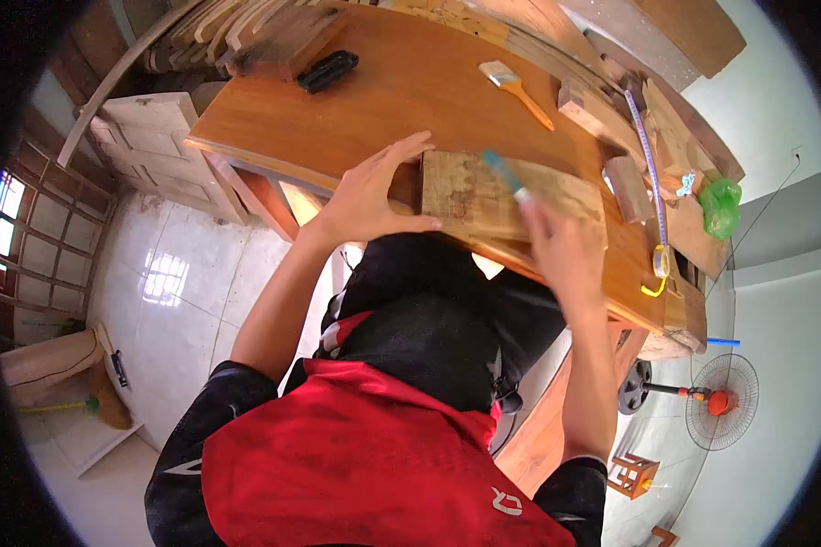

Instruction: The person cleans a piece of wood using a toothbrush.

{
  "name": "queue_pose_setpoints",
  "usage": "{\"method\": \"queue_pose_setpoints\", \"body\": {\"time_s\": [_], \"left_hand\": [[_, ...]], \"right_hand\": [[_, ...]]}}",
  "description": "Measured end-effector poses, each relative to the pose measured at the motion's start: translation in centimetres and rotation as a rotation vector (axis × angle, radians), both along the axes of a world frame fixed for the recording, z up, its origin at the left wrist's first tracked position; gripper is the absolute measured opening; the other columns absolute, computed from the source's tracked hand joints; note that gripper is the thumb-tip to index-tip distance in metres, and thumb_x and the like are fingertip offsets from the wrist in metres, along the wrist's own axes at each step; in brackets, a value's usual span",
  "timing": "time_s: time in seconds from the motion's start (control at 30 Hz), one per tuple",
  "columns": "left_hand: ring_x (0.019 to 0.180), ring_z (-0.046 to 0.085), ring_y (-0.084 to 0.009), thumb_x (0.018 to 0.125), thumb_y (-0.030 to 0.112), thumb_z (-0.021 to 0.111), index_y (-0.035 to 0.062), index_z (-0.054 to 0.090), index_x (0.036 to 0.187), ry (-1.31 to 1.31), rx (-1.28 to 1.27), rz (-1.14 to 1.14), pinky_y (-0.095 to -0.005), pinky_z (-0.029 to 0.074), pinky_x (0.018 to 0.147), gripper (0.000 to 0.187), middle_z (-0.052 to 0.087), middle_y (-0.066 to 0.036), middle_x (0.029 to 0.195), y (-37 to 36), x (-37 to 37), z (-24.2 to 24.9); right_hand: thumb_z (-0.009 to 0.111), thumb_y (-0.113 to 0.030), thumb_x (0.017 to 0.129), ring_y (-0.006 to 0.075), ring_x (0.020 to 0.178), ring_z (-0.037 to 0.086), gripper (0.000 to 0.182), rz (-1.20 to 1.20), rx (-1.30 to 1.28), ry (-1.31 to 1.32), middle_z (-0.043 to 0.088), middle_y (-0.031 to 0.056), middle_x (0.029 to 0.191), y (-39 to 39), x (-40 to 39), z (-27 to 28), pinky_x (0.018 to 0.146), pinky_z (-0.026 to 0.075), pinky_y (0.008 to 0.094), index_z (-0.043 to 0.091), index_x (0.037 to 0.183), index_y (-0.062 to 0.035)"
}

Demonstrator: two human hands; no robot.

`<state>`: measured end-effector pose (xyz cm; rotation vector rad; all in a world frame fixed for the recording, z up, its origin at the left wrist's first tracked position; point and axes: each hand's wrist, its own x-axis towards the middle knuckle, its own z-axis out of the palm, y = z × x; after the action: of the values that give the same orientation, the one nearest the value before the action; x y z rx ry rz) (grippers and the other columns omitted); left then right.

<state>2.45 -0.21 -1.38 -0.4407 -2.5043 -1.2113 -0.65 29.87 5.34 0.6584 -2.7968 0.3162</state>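
A flat wooden board (470, 196) lies at the front edge of the wooden table (410, 82). My left hand (374, 196) rests at the board's left end, fingers spread, with the thumb on its near corner. Over the right part of the board, my right hand (556, 242) is closed around a small brush (504, 173) with a teal head and a pale neck. The teal end is over the board's top face; whether it touches the wood cannot be made out. Motion blurs the brush and right fingers.
A paintbrush (517, 93) and a black object (327, 71) lie farther back. To the right are wood blocks (628, 190), an extended tape measure (660, 261) and a green plastic bag (721, 208). Boards (233, 32) are stacked at the back left; a fan (721, 402) stands at right.
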Motion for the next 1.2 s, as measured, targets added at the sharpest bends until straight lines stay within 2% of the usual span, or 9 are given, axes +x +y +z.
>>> {"method": "queue_pose_setpoints", "body": {"time_s": [0.1,0.23,0.4,0.5,0.67,0.83,0.97,1.1,1.2], "left_hand": [[0.144,0.058,-0.0345,0.075,0.048,0.095,0.0098,0.036,0.166,-0.021,-0.016,0.011,-0.045,0.043,0.122,0.115,0.058,-0.017,0.158,0.0,0.3,-0.1],[0.143,0.058,-0.0345,0.075,0.048,0.095,0.0089,0.037,0.166,-0.022,-0.008,-0.004,-0.0451,0.044,0.122,0.114,0.058,-0.017,0.158,-0.1,0.3,0.0],[0.144,0.057,-0.0346,0.076,0.047,0.095,0.0081,0.038,0.165,-0.009,-0.004,-0.011,-0.0454,0.044,0.122,0.113,0.057,-0.018,0.158,-0.1,0.6,-0.1],[0.144,0.057,-0.0349,0.075,0.049,0.096,0.0082,0.04,0.164,0.013,-0.005,-0.005,-0.045,0.044,0.122,0.112,0.057,-0.018,0.157,-0.2,0.1,-0.1],[0.145,0.056,-0.0352,0.075,0.048,0.095,0.0078,0.043,0.162,0.009,-0.012,0.002,-0.0447,0.044,0.121,0.109,0.056,-0.018,0.159,0.0,0.4,-0.2],[0.144,0.057,-0.035,0.075,0.049,0.095,0.0088,0.043,0.162,-0.011,0.013,0.0,-0.0452,0.045,0.121,0.11,0.056,-0.017,0.158,-0.1,0.2,0.1],[0.142,0.058,-0.0358,0.075,0.049,0.095,0.0107,0.043,0.163,0.007,-0.035,0.023,-0.0451,0.045,0.121,0.109,0.058,-0.016,0.157,-0.1,0.3,0.0],[0.141,0.059,-0.0356,0.076,0.05,0.095,0.012,0.042,0.164,-0.019,-0.015,0.009,-0.0454,0.045,0.121,0.109,0.058,-0.016,0.156,-0.1,0.3,0.0],[0.141,0.059,-0.035,0.076,0.05,0.095,0.0111,0.041,0.164,0.017,-0.063,0.031,-0.0455,0.045,0.121,0.11,0.059,-0.016,0.156,0.0,0.2,-0.2]], "right_hand": [[0.062,-0.045,0.108,0.0434,0.064,0.072,0.033,0.328,-0.154,0.069,0.07,0.02,0.069,-2.1,3.3,-0.7,0.059,0.057,0.0545,0.081,0.113,-0.0188],[0.063,-0.044,0.108,0.0449,0.073,0.073,0.032,-0.127,0.148,0.067,0.072,0.0213,0.075,0.3,-0.2,0.6,0.068,0.058,0.0561,0.082,0.116,-0.0203],[0.059,-0.049,0.109,0.0456,0.071,0.072,0.037,0.229,-0.022,0.008,0.072,0.0228,0.075,-0.5,2.6,-0.3,0.064,0.057,0.0555,0.082,0.118,-0.0215],[0.058,-0.049,0.11,0.0446,0.072,0.073,0.037,-0.121,0.081,-0.093,0.073,0.022,0.077,0.9,-0.5,1.2,0.065,0.057,0.0557,0.081,0.124,-0.022],[0.062,-0.045,0.109,0.0449,0.074,0.073,0.032,0.222,-0.059,-0.087,0.074,0.0199,0.08,-1.4,3.8,0.1,0.067,0.057,0.0547,0.08,0.125,-0.0242],[0.066,-0.043,0.106,0.0448,0.074,0.072,0.03,-0.107,0.099,-0.022,0.073,0.0209,0.078,0.0,0.1,1.7,0.064,0.055,0.0536,0.082,0.11,-0.0171],[0.065,-0.041,0.107,0.0447,0.068,0.07,0.032,0.215,0.019,-0.066,0.07,0.0223,0.073,-1.1,4.0,0.6,0.064,0.054,0.0547,0.082,0.109,-0.0147],[0.065,-0.043,0.107,0.0438,0.068,0.072,0.032,-0.073,0.061,-0.048,0.072,0.0222,0.075,0.9,0.8,0.8,0.065,0.056,0.0547,0.083,0.112,-0.0173],[0.065,-0.043,0.107,0.0442,0.067,0.072,0.031,0.003,-0.001,0.011,0.072,0.0219,0.074,1.3,0.5,0.3,0.064,0.056,0.055,0.083,0.114,-0.0189]]}}
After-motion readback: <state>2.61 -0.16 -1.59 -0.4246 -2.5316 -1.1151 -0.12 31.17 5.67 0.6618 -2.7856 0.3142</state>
